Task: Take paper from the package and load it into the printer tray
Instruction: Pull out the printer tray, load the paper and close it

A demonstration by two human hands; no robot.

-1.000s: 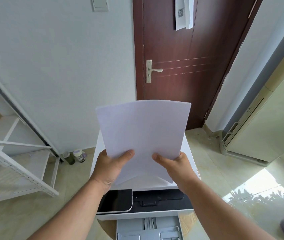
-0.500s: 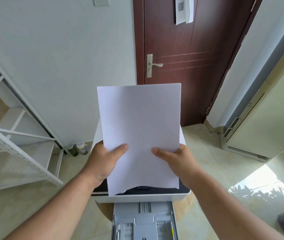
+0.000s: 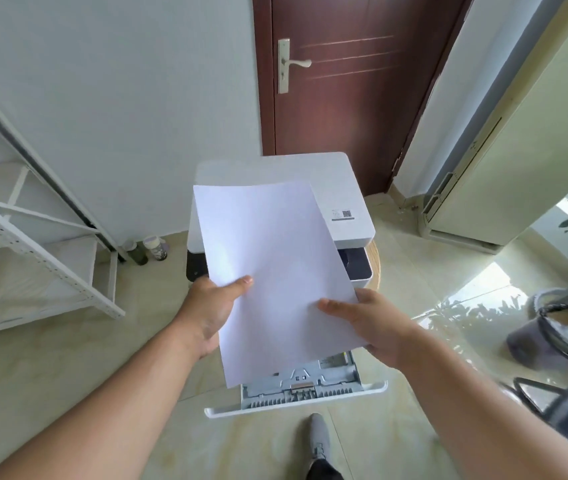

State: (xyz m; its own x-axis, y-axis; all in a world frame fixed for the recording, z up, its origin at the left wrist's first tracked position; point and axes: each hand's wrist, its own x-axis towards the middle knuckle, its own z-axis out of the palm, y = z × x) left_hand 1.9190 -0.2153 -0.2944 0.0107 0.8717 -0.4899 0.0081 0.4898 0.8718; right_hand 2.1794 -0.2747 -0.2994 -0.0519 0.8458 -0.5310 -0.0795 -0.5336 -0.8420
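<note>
Nearest, the tray [image 3: 313, 388] stands pulled out, ready for loading. Over it the paper [image 3: 275, 271] slopes, its low edge toward the tray's mouth. The left hand [image 3: 211, 308] and right hand [image 3: 370, 323] each pinch a side, thumbs on top, likely to keep the sheets squared. Behind sits the printer [image 3: 344, 188], then the door [image 3: 344, 81].

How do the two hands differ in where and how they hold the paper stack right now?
The left hand grips the paper stack at its left edge, higher in the view; the right hand grips the right edge, lower and nearer the open tray. The left thumb points right, the right thumb points left. On both, the thumb lies on top and the fingers are hidden underneath.
</note>
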